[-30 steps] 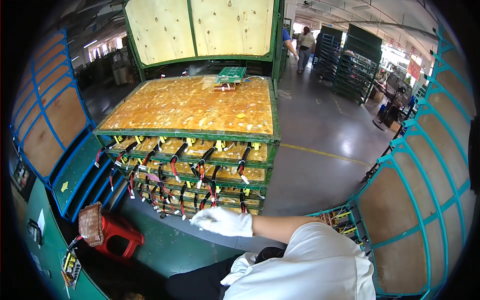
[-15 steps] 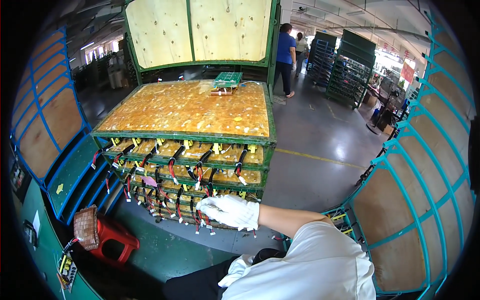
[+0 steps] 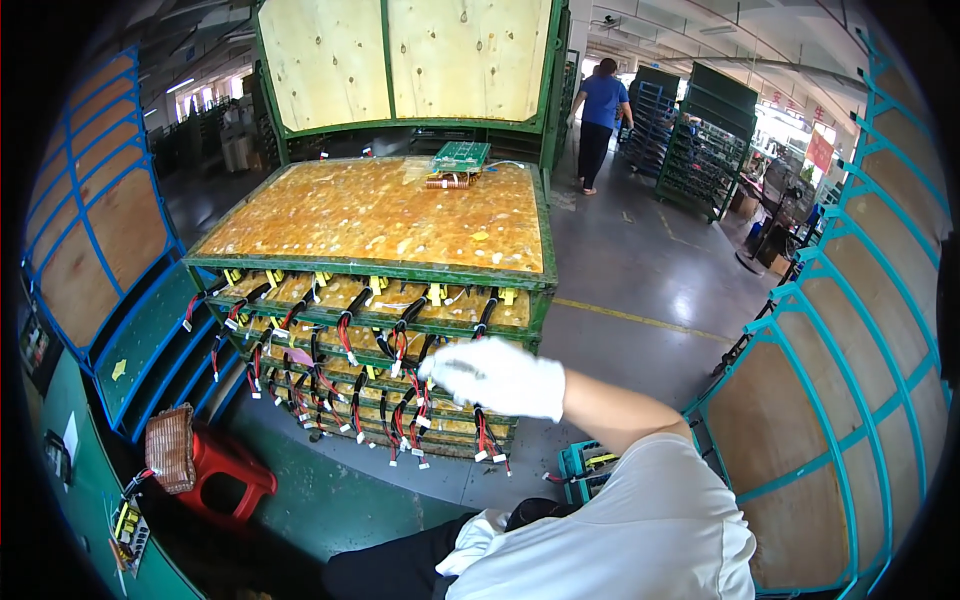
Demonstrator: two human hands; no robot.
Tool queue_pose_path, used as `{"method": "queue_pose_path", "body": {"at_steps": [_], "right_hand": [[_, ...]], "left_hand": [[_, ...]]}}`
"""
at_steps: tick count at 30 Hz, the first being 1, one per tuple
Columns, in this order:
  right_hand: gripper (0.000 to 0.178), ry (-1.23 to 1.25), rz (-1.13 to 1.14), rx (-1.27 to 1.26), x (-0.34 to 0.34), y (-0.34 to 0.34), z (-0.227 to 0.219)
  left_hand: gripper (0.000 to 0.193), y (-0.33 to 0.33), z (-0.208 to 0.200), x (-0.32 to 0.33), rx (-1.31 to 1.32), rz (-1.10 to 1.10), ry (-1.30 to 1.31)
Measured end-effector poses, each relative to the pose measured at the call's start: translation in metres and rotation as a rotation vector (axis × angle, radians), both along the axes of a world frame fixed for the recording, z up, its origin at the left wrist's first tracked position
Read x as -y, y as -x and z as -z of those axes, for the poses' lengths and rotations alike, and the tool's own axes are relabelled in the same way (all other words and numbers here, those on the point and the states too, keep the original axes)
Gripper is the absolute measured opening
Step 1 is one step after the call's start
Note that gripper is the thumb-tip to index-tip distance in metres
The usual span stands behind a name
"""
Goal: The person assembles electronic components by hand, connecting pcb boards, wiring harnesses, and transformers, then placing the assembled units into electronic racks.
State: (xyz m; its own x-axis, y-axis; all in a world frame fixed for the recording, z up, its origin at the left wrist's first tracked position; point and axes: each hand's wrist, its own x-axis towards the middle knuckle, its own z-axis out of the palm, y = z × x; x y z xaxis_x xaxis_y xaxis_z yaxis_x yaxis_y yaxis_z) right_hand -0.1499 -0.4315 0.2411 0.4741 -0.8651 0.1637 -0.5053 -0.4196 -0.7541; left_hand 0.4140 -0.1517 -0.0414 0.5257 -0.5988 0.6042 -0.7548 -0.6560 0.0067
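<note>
My right hand, in a white glove, reaches from the lower right toward the front of a green-framed rack. Its fingers point left, close to the black, red and white cables that hang over the shelf edges. Motion smears the fingers, so whether they grip a cable does not show. More cable ends with white plugs dangle just below the hand. Yellow parts sit along the upper shelf edge. My left hand is out of view.
On the rack's wooden top lies a green circuit board with a copper coil. A red stool and wicker basket stand lower left, beside a green table. Blue-framed panels flank the right. A person walks farther off.
My right hand has moved up and to the right along the rack front, uncovering cables lower down. The person in blue behind has shifted right.
</note>
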Motion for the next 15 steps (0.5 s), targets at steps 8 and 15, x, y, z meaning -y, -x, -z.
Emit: {"method": "queue_pose_path", "body": {"at_steps": [8, 15], "right_hand": [[0.036, 0.24, 0.371, 0.077, 0.13, 0.068, -0.064], [0.027, 0.479, 0.849, -0.527, 0.333, 0.203, -0.05]], "left_hand": [[0.066, -0.007, 0.014, -0.008, 0.214, 0.01, -0.104], [0.058, 0.076, -0.099, 0.028, 0.029, -0.335, -0.482]]}}
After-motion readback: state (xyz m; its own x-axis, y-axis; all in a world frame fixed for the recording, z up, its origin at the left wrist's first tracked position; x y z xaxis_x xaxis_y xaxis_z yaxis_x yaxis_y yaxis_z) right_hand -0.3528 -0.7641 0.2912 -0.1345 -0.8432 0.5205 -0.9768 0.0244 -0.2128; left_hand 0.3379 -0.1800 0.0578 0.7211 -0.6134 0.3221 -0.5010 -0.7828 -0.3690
